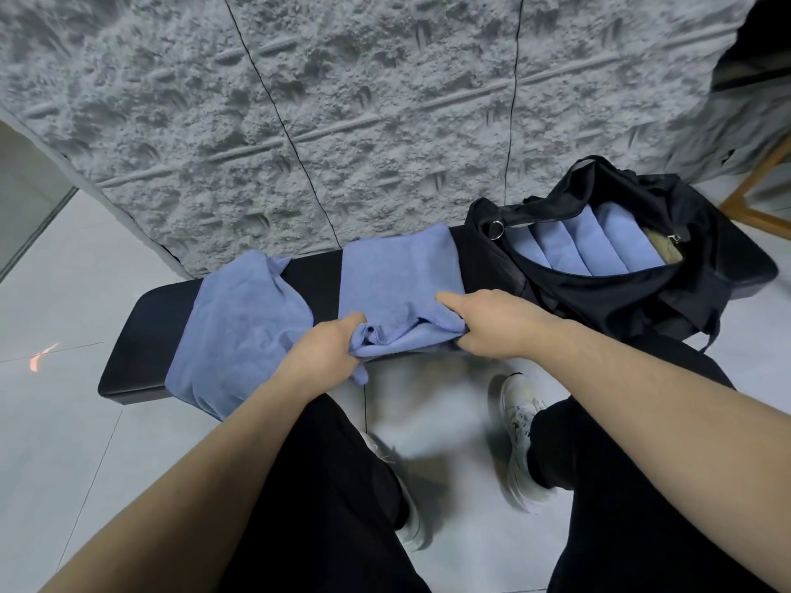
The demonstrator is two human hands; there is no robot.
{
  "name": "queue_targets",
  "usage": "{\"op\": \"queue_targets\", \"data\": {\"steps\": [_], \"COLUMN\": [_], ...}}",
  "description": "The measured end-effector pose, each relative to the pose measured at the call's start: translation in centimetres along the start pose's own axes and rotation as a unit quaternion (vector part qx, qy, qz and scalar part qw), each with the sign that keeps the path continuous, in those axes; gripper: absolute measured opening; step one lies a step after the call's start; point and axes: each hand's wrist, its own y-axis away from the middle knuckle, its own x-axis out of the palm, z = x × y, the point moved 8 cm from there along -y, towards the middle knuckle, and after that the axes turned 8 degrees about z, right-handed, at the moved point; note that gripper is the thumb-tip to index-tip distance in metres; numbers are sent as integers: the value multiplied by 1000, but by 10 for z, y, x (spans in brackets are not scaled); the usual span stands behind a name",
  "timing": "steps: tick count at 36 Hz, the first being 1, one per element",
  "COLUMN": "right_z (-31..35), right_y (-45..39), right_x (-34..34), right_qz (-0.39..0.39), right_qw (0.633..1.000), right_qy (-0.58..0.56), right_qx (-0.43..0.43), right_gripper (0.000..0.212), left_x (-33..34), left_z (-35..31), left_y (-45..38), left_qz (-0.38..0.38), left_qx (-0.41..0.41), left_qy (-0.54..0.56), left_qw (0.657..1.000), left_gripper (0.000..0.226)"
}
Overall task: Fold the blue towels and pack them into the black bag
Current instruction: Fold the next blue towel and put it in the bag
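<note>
Head view: a seated person's left hand [319, 350] and right hand [492, 323] grip the near edge of a blue towel [398, 276] on the black worktop [145, 336], fingers curled into the cloth. A second towel [237, 331] drapes leftward; four folded towels [586, 241] fill the open black bag [667, 293].

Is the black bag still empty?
No, the black bag is open and already holds a row of folded blue towels side by side.
</note>
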Motion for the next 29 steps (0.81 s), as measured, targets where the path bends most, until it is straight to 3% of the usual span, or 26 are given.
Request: {"op": "queue_targets", "data": {"steps": [7, 12, 16, 18, 21, 23, 26, 29], "right_z": [-8, -13, -15, -18, -22, -23, -27, -32], "right_y": [-2, -2, -2, -4, -7, -9, -13, -16], "right_x": [4, 6, 16, 15, 9, 5, 3, 1], "right_qz": [20, 21, 48, 35, 4, -17, -50, -74], "right_qw": [998, 983, 965, 962, 959, 949, 941, 928], "right_qy": [-38, -176, -255, -271, -283, -313, -330, -349], "right_qx": [40, 43, 36, 29, 33, 37, 62, 103], "right_gripper": [18, 19, 24, 31, 52, 50, 51, 30], "left_x": [2, 0, 4, 3, -3, -7, -12, -9], "left_z": [-2, 3, 8, 11, 11, 11, 19, 35], "left_y": [1, 3, -2, -3, -5, -7, -11, -19], "left_qz": [18, -11, 20, 13, -22, -48, -77, -79], "left_qx": [-3, 4, 20, 23, 32, 28, 7, -34], "left_qy": [6, 40, 86, 123, 186, 215, 282, 344], "left_qw": [1000, 999, 996, 992, 982, 975, 956, 935], "left_gripper": [22, 25, 30, 39, 28, 18, 24, 22]}}
